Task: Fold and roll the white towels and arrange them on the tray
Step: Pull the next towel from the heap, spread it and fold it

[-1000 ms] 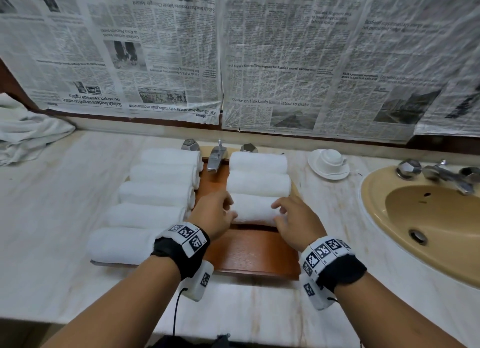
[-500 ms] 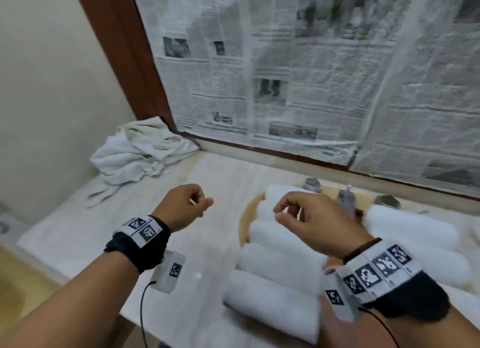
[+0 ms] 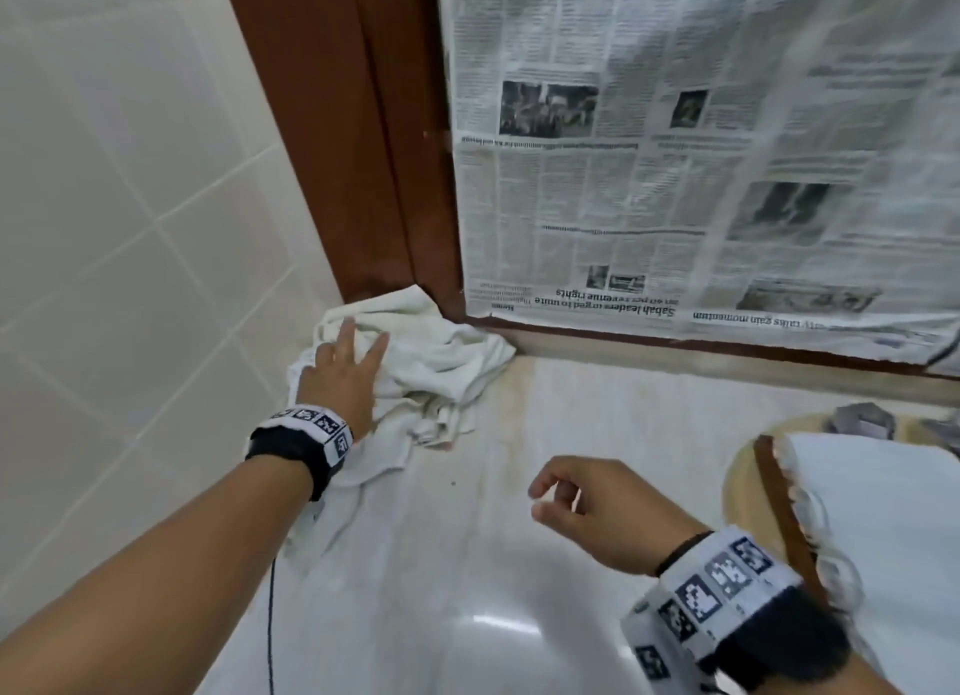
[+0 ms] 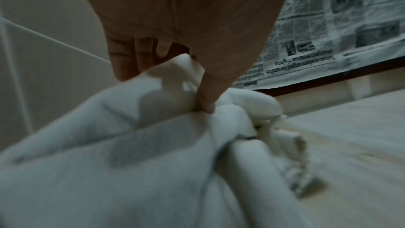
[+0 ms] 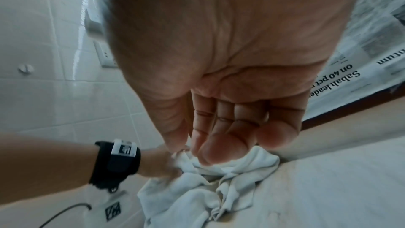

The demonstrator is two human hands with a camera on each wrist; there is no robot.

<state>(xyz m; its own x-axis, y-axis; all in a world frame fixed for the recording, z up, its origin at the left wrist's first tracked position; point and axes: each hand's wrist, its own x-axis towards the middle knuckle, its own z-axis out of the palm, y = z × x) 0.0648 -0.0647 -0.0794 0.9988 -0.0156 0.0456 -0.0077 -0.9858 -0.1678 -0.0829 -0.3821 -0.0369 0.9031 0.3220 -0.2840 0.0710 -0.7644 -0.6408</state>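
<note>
A crumpled pile of white towels (image 3: pixel 441 367) lies in the far left corner of the marble counter (image 3: pixel 597 424). My left hand (image 3: pixel 361 343) rests on top of it with its fingers straight and spread. In the left wrist view the thumb (image 4: pixel 206 103) presses into a fold of the towel pile (image 4: pixel 131 162). My right hand (image 3: pixel 553 497) hovers over the bare counter, fingers loosely curled, holding nothing. At the right edge a rolled white towel (image 3: pixel 883 512) lies on the wooden tray (image 3: pixel 779 507). The right wrist view shows the right hand (image 5: pixel 208 145) above the pile (image 5: pixel 230 176).
A tiled wall (image 3: pixel 130 201) closes the left side and a brown wooden frame (image 3: pixel 363 149) stands in the corner. Newspaper (image 3: pixel 675 175) covers the back wall. A metal tap fitting (image 3: pixel 862 419) sits behind the tray.
The view has swung left from the tray to the corner. My left hand went from loosely curled in the air to lying spread on the towel pile. My right hand left the tray and trails behind.
</note>
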